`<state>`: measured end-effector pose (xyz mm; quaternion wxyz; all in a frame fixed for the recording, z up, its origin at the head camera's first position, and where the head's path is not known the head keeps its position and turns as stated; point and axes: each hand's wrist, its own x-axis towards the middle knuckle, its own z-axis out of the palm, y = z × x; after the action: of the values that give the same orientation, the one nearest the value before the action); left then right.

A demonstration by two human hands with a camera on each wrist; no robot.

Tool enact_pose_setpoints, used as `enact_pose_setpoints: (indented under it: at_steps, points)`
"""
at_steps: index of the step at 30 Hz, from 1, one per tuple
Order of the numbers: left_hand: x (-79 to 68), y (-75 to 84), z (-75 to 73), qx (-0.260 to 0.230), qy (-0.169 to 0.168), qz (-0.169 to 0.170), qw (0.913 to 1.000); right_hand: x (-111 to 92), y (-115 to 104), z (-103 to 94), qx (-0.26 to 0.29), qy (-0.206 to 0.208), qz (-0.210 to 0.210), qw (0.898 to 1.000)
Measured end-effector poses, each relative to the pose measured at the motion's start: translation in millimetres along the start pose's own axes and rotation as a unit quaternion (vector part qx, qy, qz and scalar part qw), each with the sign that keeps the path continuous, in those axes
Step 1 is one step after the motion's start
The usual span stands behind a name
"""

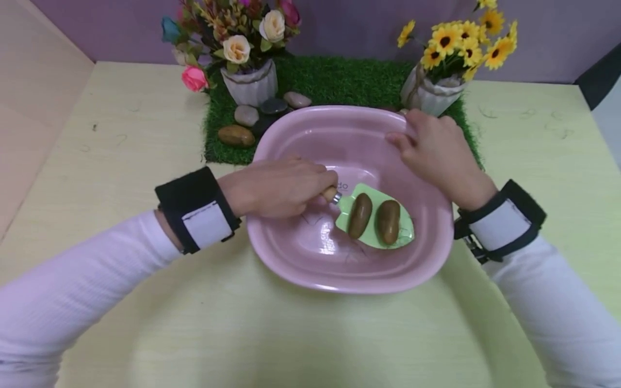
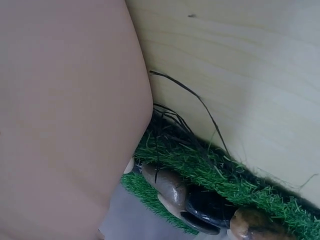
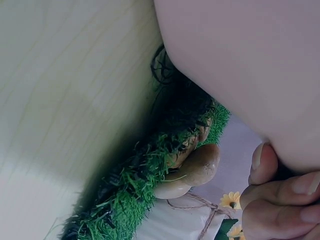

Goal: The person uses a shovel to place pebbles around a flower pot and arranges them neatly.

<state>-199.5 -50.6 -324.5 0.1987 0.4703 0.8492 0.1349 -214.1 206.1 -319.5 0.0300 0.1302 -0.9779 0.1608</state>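
A pink plastic basin (image 1: 291, 253) stands on the table, over the front of the grass mat. My left hand (image 1: 286, 188) reaches across its left rim and grips the wooden handle (image 1: 331, 195) of a small light-green trowel (image 1: 375, 229). Two smooth brown oval stones (image 1: 360, 215) lie side by side on the trowel's blade, inside the basin. My right hand (image 1: 439, 153) holds the basin's far right rim, and its fingers (image 3: 285, 215) curl over the outer side in the right wrist view. The basin's wall (image 2: 65, 110) fills the left wrist view's left side, and the left fingers are hidden there.
A green grass mat (image 1: 335, 81) lies behind the basin, against the purple wall. On it stand a pot of mixed flowers (image 1: 249, 83) and a pot of yellow sunflowers (image 1: 429, 91). Several stones, including a brown stone (image 1: 236, 136), lie beside the basin's far left.
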Motion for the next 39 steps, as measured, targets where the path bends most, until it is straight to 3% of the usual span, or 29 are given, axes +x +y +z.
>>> enact_pose_setpoints:
  at_steps: [10,28,39]
  points:
    - [-0.2,0.1,0.0,0.011,-0.014,-0.015,0.9997,0.9,-0.1,-0.4,0.005,-0.005,0.009,1.0]
    - [1.8,5.1,0.8,0.075,-0.043,-0.049,0.995,0.0,0.0,-1.7,0.011,-0.013,0.012,1.0]
    - [3.1,4.8,0.5,0.078,-0.062,-0.061,0.9931,0.5,0.4,-1.3,0.01,-0.013,0.014,1.0]
